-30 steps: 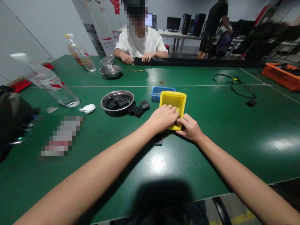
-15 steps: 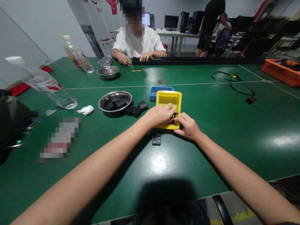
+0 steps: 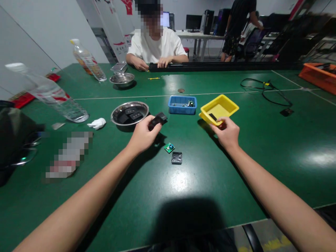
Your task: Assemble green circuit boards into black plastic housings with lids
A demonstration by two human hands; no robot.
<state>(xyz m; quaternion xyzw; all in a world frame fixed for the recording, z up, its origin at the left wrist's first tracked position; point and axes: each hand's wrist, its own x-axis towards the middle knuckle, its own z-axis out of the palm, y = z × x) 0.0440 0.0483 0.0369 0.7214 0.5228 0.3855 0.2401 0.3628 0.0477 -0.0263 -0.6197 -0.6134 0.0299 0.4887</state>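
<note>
My left hand [image 3: 144, 136] is closed around black plastic pieces [image 3: 158, 120] just right of the steel bowl [image 3: 145, 120]; how many it holds I cannot tell. Similar black cases [image 3: 135, 115] lie inside that bowl. With my right hand [image 3: 228, 132] I grip the near edge of a yellow bin [image 3: 231, 107], which is tilted and has a black piece [image 3: 212, 117] in it. Between my hands, a small green circuit board [image 3: 169, 148] lies on the table beside an open black case half [image 3: 176, 158].
A blue bin [image 3: 182, 110] with small parts stands left of the yellow one. Bottles [image 3: 60, 99], crumpled tissue [image 3: 97, 123] and another steel bowl [image 3: 122, 81] are at left. Across the green table sits a person [image 3: 157, 45] behind a black rail [image 3: 223, 66]. A cable [image 3: 258, 92] lies right.
My left hand has left the yellow bin, moved left and taken hold of the black pieces by the bowl. My right hand has moved the bin right and tilted it, uncovering the blue bin.
</note>
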